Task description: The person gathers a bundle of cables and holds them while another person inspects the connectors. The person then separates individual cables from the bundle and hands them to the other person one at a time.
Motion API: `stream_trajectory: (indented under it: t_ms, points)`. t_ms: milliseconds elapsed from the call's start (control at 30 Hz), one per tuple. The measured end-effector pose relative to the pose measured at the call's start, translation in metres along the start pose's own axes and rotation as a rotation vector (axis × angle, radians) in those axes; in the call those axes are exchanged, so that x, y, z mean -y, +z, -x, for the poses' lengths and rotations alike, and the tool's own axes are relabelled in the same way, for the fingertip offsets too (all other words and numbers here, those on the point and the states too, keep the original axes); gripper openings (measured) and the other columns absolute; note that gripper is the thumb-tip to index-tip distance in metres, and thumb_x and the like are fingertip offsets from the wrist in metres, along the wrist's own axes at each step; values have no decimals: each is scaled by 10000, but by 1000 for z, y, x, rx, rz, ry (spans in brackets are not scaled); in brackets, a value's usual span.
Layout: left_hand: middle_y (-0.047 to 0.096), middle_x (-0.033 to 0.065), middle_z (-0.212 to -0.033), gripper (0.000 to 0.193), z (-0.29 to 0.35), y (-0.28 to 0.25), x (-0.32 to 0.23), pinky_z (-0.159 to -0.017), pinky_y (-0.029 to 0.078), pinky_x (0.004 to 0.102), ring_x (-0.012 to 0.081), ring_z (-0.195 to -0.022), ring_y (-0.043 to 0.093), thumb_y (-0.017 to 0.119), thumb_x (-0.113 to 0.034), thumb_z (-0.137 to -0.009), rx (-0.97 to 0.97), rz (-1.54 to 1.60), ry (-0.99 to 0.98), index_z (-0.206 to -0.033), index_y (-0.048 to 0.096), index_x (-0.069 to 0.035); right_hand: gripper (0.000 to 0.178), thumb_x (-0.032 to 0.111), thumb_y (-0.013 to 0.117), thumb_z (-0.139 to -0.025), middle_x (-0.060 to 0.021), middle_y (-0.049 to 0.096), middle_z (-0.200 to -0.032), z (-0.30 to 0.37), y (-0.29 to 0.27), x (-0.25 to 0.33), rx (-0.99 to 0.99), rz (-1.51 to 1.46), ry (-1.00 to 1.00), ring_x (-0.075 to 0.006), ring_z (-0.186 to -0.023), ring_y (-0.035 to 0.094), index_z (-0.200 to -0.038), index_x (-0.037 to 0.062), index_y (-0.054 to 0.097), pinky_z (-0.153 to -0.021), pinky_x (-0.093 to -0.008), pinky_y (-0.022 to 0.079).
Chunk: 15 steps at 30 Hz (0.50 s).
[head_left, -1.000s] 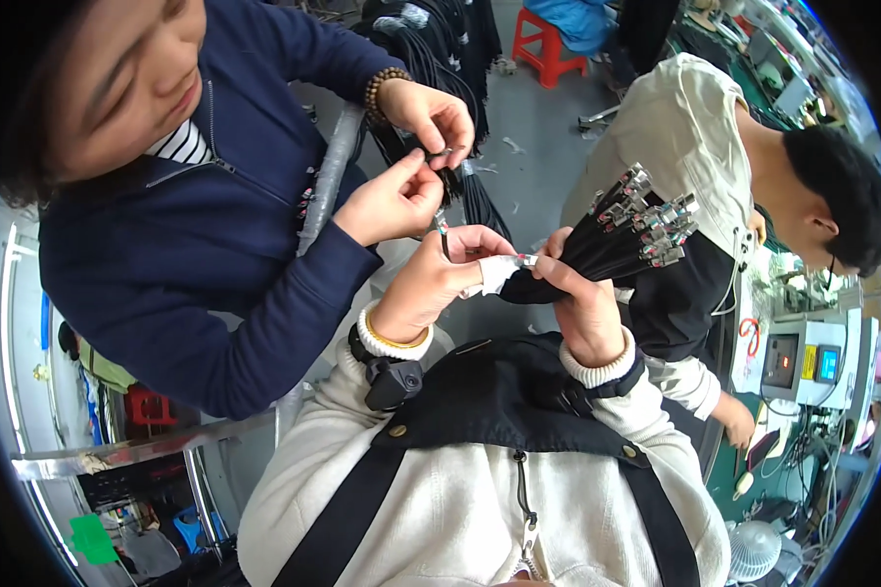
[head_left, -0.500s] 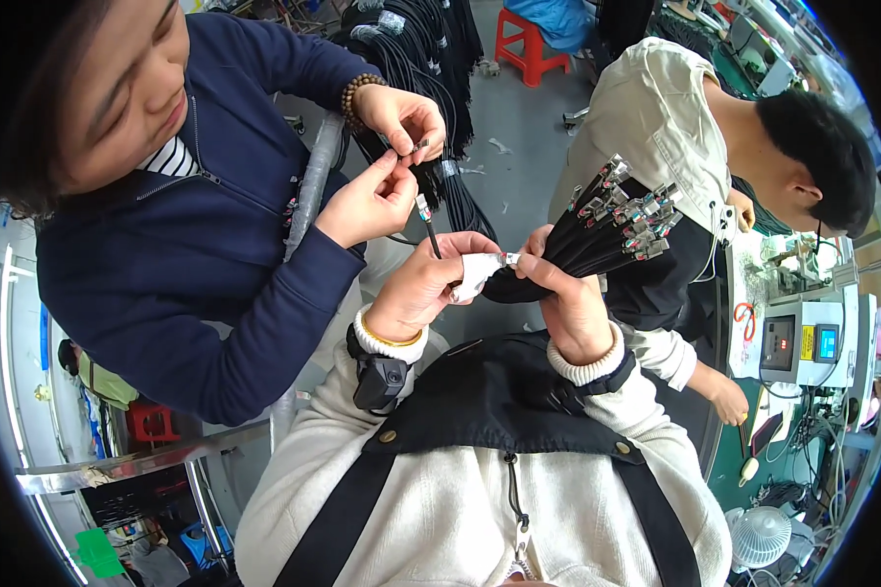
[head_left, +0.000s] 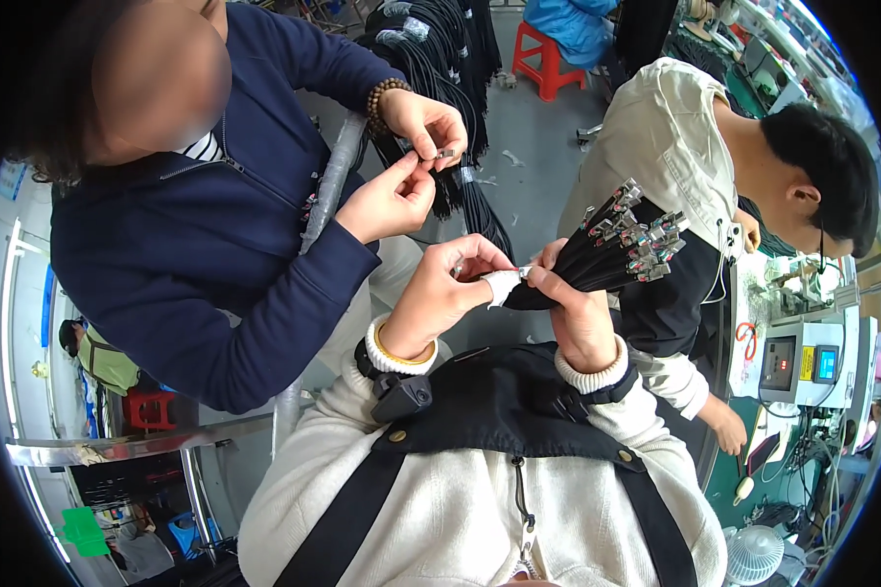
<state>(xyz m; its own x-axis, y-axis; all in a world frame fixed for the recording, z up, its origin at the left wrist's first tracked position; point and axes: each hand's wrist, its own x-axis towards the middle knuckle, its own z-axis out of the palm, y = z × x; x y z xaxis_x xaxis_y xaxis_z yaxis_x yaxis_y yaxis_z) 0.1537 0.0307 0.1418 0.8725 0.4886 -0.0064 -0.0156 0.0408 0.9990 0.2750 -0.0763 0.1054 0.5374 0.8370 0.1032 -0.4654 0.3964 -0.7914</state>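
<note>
My left hand (head_left: 440, 298) pinches a small crumpled white piece of cloth or paper (head_left: 502, 286) with thumb and fingers. The white piece touches a small metal cable connector (head_left: 525, 273), where the fingertips of both hands meet. My right hand (head_left: 579, 318) is closed around a thick bundle of black cables (head_left: 597, 266). Its thumb and forefinger pinch at the connector. Several silvery connector ends (head_left: 641, 235) with bits of red and green fan out beyond the right hand, toward the upper right.
At left, a co-worker in a navy jacket (head_left: 235, 303) holds a small metal piece (head_left: 444, 154). Another person in a beige top (head_left: 656, 147) leans over the green bench (head_left: 719, 479) at right. Black cables (head_left: 440, 59) hang behind, near a red stool (head_left: 548, 61).
The view has shifted slightly. My left fingers have drawn in around the connector, and the white piece shows less. The cable end that stood up beside my left hand no longer shows.
</note>
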Motion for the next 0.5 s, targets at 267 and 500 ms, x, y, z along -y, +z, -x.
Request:
stream_trajectory:
  t_ms: [267,500]
  points:
    - [570,-21,-743,107,6,12,5,-552,392,157,26,-634,513,585,-9,-759,-66,-316,129,-866,573,-9,145,4,598,-716,-20,487,-745,8,-6,2,-14,9,-11,-126,-741,467,-775,59,477,-715,-256,352]
    - [567,-30,-748,115,-11,2,30,-474,320,144,-6,-573,453,561,-89,-802,164,352,-153,-904,574,-39,111,33,582,-732,-13,489,-743,8,-6,7,-42,-32,36,-119,-730,469,-782,59,487,-712,-257,356]
